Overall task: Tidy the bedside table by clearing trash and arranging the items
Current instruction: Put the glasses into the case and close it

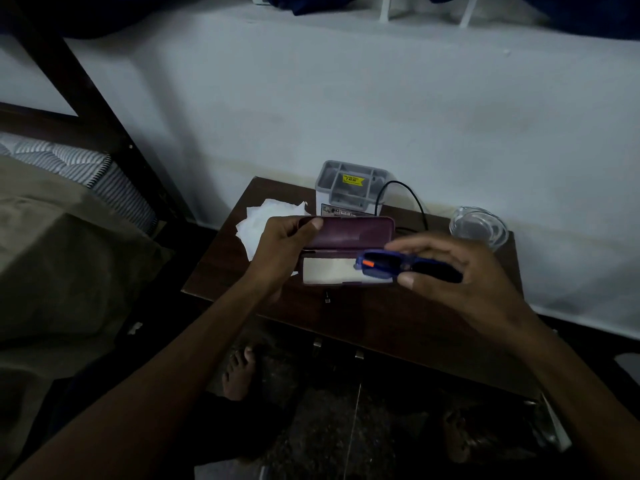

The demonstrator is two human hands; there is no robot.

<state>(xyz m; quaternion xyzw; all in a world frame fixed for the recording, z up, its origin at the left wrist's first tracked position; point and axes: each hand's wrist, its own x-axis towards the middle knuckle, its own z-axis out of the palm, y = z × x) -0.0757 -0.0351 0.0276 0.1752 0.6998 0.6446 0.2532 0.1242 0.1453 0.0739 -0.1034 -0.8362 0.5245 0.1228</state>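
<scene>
My left hand [282, 252] holds an open maroon glasses case [349, 233] by its left end, above the dark wooden bedside table [363, 320]. The case's pale lining [327, 270] faces up. My right hand [460, 271] grips folded blue glasses [384, 263] with an orange mark, just over the right half of the case. Crumpled white tissue paper [261, 221] lies on the table behind my left hand.
A grey organiser box [351, 188] with a yellow sticker stands at the table's back edge against the white wall. A black cable [412, 202] loops beside it. A clear glass dish [479, 228] sits at the back right. A bed [69, 237] lies to the left.
</scene>
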